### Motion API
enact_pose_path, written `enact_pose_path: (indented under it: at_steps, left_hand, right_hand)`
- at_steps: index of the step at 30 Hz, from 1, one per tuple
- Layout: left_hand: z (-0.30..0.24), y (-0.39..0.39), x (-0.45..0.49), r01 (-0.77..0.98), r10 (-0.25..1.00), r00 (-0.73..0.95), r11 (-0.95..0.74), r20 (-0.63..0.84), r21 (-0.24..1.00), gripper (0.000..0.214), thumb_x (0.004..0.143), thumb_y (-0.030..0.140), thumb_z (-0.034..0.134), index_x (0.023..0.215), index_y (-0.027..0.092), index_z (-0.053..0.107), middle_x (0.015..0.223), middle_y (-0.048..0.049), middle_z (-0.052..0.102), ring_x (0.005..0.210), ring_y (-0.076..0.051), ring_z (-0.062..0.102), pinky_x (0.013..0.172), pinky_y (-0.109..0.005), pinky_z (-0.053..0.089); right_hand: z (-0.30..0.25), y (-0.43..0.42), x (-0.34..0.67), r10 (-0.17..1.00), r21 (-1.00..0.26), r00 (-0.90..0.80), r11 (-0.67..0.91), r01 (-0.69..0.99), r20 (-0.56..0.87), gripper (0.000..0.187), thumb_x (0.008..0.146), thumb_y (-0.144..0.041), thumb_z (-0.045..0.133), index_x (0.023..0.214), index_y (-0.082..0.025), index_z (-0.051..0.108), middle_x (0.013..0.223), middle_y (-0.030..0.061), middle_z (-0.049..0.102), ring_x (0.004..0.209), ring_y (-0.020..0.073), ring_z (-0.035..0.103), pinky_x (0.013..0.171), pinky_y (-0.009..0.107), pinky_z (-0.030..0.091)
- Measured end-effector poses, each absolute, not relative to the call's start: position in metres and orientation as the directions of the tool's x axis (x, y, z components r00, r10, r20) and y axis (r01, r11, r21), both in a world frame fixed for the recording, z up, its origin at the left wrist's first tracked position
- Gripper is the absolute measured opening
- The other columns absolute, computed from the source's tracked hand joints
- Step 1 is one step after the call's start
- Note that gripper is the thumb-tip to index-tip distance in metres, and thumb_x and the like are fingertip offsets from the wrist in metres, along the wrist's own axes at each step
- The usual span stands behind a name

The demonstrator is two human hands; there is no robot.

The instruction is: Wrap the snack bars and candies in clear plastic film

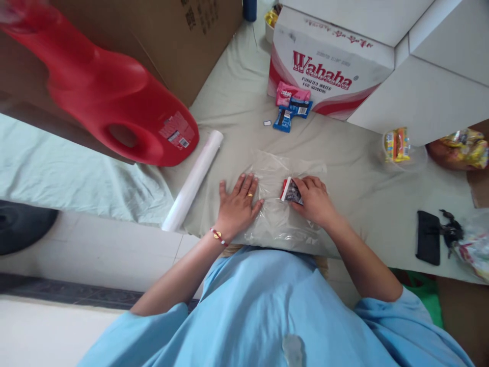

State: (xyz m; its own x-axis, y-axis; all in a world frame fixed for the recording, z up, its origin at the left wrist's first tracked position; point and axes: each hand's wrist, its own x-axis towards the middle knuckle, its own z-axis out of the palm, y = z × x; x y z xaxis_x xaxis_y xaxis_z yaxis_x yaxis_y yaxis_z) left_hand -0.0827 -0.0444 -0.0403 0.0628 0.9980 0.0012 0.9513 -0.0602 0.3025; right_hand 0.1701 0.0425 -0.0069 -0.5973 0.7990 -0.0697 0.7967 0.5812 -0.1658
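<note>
Beside a red jug (110, 89), a white roll (193, 181) is lying on the cloth (235, 97). The left hand (239, 206) is resting flat, fingers loosely spread, at the edge of the clear plastic (269, 227). Beyond, a pink packet (293, 94) and blue packets (282, 120) are lying untouched. One dark packet (293, 192) is sitting near the plastic's middle, seemingly placed but not covered over; the right hand (312, 200) is pinching it, not yet releasing.

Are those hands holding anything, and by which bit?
Yes: the right hand holds a packet by its right end. The left hand lies flat, gripping nothing.
</note>
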Motion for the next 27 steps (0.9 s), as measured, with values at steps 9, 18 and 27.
enact_pose_path:
  at_steps: [9,18,27]
  left_hand:
    - [-0.04,-0.044,-0.083,0.95,0.998,0.058,-0.054,-0.004,0.308,0.068,0.109,0.052,0.034,0.169,0.022,0.031,0.174,-0.015,0.033,0.163,-0.034,0.029,0.129,-0.074,-0.001]
    - [-0.039,-0.044,-0.085,0.944,0.998,0.063,-0.059,-0.004,0.325,0.068,0.109,0.051,0.033,0.17,0.021,0.029,0.174,-0.0154,0.033,0.162,-0.033,0.031,0.129,-0.074,0.001]
    - [-0.05,-0.055,-0.115,0.881,0.961,-0.066,-0.07,0.27,0.467,0.07,0.104,0.044,0.052,0.166,0.018,0.032,0.173,-0.0215,0.034,0.163,-0.033,0.03,0.13,-0.056,0.031]
  right_hand:
    - [0.01,0.056,0.181,0.777,-0.248,-0.622,0.624,0.741,0.098,0.067,0.089,-0.039,0.07,0.149,-0.015,0.053,0.134,0.0203,0.062,0.128,0.0395,0.05,0.111,0.055,0.041]
    - [-0.014,0.056,0.15,0.672,-0.221,-0.74,0.716,0.662,-0.037,0.08,0.094,-0.054,0.072,0.16,-0.018,0.044,0.155,0.0212,0.052,0.152,0.04,0.036,0.128,0.068,0.015]
    - [0.018,0.013,0.238,0.775,-0.53,-0.614,0.587,0.612,0.15,0.028,0.105,-0.043,0.055,0.119,-0.024,0.071,0.109,0.0125,0.071,0.104,0.0281,0.067,0.093,0.046,0.057]
